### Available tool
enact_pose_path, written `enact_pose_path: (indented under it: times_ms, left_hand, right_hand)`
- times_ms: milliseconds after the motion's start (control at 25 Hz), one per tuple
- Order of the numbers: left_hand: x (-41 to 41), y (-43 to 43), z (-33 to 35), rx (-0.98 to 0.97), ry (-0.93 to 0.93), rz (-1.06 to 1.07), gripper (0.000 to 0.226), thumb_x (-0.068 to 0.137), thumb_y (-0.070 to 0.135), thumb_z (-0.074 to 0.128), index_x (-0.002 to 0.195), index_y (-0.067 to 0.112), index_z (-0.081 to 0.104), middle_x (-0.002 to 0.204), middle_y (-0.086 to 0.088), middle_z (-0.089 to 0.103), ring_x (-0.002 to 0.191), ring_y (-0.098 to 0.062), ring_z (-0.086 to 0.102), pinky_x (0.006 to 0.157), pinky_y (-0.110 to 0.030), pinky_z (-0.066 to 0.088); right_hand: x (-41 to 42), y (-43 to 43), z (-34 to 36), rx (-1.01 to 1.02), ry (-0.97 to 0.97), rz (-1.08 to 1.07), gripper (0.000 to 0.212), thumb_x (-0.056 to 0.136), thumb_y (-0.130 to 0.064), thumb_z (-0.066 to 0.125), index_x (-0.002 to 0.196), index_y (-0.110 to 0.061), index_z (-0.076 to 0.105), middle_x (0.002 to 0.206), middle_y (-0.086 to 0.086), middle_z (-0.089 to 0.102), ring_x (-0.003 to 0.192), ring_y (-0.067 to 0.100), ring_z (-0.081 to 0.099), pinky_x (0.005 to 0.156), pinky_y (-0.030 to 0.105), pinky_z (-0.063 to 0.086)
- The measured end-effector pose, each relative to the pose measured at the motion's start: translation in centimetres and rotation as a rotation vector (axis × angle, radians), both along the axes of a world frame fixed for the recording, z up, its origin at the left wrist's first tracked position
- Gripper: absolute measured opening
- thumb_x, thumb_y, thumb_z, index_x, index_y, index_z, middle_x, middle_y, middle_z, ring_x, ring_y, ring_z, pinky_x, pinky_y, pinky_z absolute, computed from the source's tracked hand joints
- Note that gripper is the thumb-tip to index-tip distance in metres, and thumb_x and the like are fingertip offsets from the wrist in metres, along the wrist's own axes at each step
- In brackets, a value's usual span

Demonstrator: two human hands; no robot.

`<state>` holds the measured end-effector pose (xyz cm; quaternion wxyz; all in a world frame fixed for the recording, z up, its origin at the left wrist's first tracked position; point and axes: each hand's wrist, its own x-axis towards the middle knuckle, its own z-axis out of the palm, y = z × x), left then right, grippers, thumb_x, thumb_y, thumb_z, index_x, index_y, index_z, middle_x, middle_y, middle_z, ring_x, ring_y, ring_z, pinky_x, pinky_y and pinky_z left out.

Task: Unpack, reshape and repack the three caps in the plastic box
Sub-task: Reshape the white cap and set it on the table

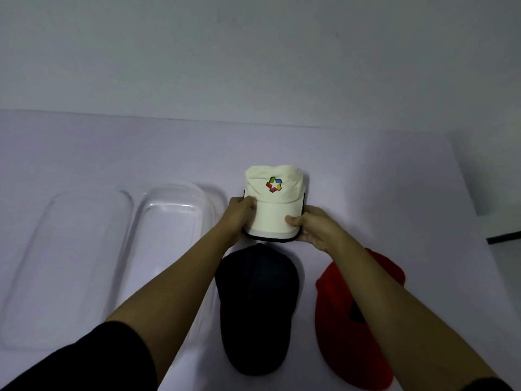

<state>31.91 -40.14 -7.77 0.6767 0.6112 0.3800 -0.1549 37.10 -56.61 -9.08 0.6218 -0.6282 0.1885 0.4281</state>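
The person holds a white cap [275,190] by its brim with both hands, out past the middle of the tabletop [394,179], toward its far edge. The cap's crown carries a many-coloured logo that faces the camera, and the black-edged brim points back toward the person. The left hand [239,218] grips the brim's left side, thumb on top and fingers curled under the edge. The right hand [313,230] grips the right side the same way, thumb pressed on the brim's upper face. Whether the cap rests on the tabletop or is lifted just off it is hard to tell from this angle. Nearer the person, just below the white cap's brim, a dark cap [256,306] lies flat between the two forearms, its brim toward the near edge. To its right lies a red cap [338,334], partly covered by the right forearm and apart from the dark one. On the left half of the tabletop sits the clear plastic box [174,190], with nothing inside, its right end close to the left hand. Its flat clear lid [70,263] lies just beside it, further toward the left edge. A black sleeve [98,362] covers the left upper arm at the bottom of the view, and a plain grey wall [253,52] rises behind the far edge.
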Motion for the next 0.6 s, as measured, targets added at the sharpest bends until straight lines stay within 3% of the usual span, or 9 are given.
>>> enact_pose_path:
  times_ms: [80, 160, 280, 400, 520, 600]
  left_hand:
    - [0.0, -0.1, -1.1, 0.267, 0.019, -0.107, 0.061, 0.077, 0.044, 0.041, 0.126, 0.008, 0.044, 0.121, -0.006, 0.054, 0.104, -0.026, 0.053, 0.085, -0.038, 0.046]
    - [0.0, -0.4, -1.6, 0.469, 0.019, -0.162, 0.057, 0.083, 0.046, 0.039, 0.121, 0.004, 0.048, 0.116, -0.012, 0.054, 0.099, -0.028, 0.051, 0.078, -0.034, 0.039]
    - [0.2, -0.7, -2.2, 0.704, 0.031, -0.312, 0.043, 0.092, 0.029, 0.043, 0.122, -0.001, 0.045, 0.121, -0.021, 0.048, 0.108, -0.035, 0.047, 0.088, -0.039, 0.037]
    - [0.5, -0.3, -0.9, 0.801, -0.143, -0.252, 0.042, 0.092, 0.011, 0.045, 0.133, 0.002, 0.041, 0.129, -0.018, 0.043, 0.110, -0.034, 0.049, 0.088, -0.030, 0.036]
    - [2.5, 1.5, 1.1, 0.889, -0.366, -0.170, 0.034, 0.093, 0.014, 0.049, 0.126, 0.009, 0.054, 0.126, -0.012, 0.054, 0.092, -0.021, 0.057, 0.078, -0.014, 0.031]
    - [4.3, 2.9, 1.9, 0.902, -0.427, -0.406, 0.037, 0.093, 0.016, 0.051, 0.130, 0.012, 0.053, 0.134, -0.008, 0.053, 0.102, -0.020, 0.058, 0.084, -0.016, 0.037]
  right_hand:
    - [0.2, -0.1, -0.8, -0.067, -0.069, 0.026, 0.052, 0.081, 0.006, 0.064, 0.130, -0.003, 0.049, 0.128, 0.010, 0.058, 0.112, 0.028, 0.056, 0.084, 0.042, 0.053]
    - [0.3, -0.1, -1.0, -0.152, -0.175, 0.073, 0.056, 0.079, 0.001, 0.067, 0.132, -0.007, 0.048, 0.134, 0.007, 0.055, 0.112, 0.024, 0.054, 0.091, 0.041, 0.049]
    - [0.6, 0.0, -0.4, -0.356, -0.334, 0.242, 0.065, 0.078, -0.004, 0.071, 0.137, -0.008, 0.043, 0.141, 0.008, 0.047, 0.120, 0.025, 0.048, 0.091, 0.032, 0.042]
    - [1.6, -0.3, 0.1, -0.528, -0.603, 0.395, 0.072, 0.078, -0.011, 0.070, 0.142, -0.011, 0.037, 0.144, 0.013, 0.038, 0.129, 0.030, 0.043, 0.103, 0.037, 0.041]
    - [3.9, -0.4, 1.3, -0.437, -1.046, 0.325, 0.046, 0.088, -0.012, 0.061, 0.133, -0.012, 0.050, 0.131, 0.013, 0.048, 0.104, 0.024, 0.058, 0.087, 0.030, 0.049]
    - [5.6, 0.2, 2.4, -0.421, -1.181, 0.427, 0.038, 0.092, -0.015, 0.056, 0.130, -0.013, 0.053, 0.129, 0.010, 0.053, 0.093, 0.016, 0.057, 0.080, 0.023, 0.046]
